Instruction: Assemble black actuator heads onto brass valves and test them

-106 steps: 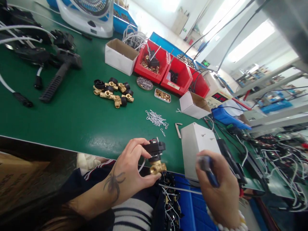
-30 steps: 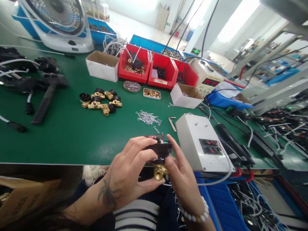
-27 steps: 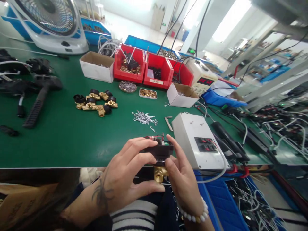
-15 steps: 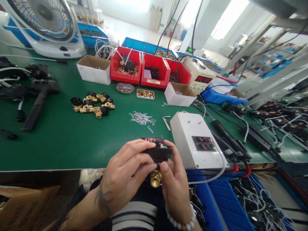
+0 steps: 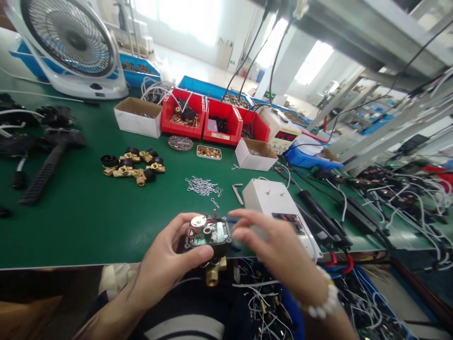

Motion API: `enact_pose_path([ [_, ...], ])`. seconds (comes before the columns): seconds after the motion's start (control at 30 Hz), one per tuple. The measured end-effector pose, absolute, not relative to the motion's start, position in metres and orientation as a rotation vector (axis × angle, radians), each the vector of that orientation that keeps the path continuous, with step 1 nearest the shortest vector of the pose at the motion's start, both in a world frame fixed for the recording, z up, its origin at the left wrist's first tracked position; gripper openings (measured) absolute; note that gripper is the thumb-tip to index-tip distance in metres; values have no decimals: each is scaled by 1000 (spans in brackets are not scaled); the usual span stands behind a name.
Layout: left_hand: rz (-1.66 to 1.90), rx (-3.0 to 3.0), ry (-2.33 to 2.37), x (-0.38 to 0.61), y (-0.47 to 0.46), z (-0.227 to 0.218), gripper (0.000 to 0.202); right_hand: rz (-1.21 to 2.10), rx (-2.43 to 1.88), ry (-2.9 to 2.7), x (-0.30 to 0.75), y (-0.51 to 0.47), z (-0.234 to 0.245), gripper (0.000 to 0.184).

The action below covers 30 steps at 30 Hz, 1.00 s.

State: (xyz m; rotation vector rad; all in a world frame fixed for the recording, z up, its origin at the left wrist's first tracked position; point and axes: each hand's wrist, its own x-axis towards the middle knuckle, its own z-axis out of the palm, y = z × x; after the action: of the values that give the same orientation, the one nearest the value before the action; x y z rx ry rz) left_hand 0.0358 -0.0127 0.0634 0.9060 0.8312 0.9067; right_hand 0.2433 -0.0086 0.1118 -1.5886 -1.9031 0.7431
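The black actuator box (image 5: pixel 221 249) is at the near edge of the green bench (image 5: pixel 106 231), stuck on top of a brass valve (image 5: pixel 212 277). Its lid is off & its open side looks up at the head cam, so the green circuit board (image 5: pixel 221 230) & the round silver motor (image 5: pixel 198 222) show. The motor sits at 10 o'clock in the box. The box's long way runs approx 9 to 3 o'clock. The valve hangs at 6 o'clock w/ 1 mouth pointing down that way too.

The L hand (image 5: pixel 166 259) grips the box from 9 o'clock, thumb across the near side. The R hand (image 5: pixel 272 238) is at 3 o'clock, fingers bent & close to that end. A blurry blue bit (image 5: pixel 233 248) is there; can't tell what it is or if the R hand has it.

Half a sec ago, both hands were on the box & its black side faced the cam. Now it's tipped so the inside shows, & the R hand is farther out to 3 o'clock.

From the box, the wire clips (image 5: pixel 202 186) lie at 12 o'clock, the L-shaped tool (image 5: pixel 238 194) btwn 1 & 2, & the other brass valves (image 5: pixel 132 167) at 10.
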Motion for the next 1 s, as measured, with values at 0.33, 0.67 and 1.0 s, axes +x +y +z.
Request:
enact_pose_path([
  [0.33, 947, 740, 800, 33, -21, 69, 61, 468, -1809, -1929, 346, 84, 97, 37],
  [0.67, 798, 387, 526, 41, -21, 59, 33, 365, -1900, -1787, 343, 77, 92, 38],
  [1.0, 877, 548, 632, 31, -25, 64, 56, 388, -1906, -1749, 339, 75, 93, 36],
])
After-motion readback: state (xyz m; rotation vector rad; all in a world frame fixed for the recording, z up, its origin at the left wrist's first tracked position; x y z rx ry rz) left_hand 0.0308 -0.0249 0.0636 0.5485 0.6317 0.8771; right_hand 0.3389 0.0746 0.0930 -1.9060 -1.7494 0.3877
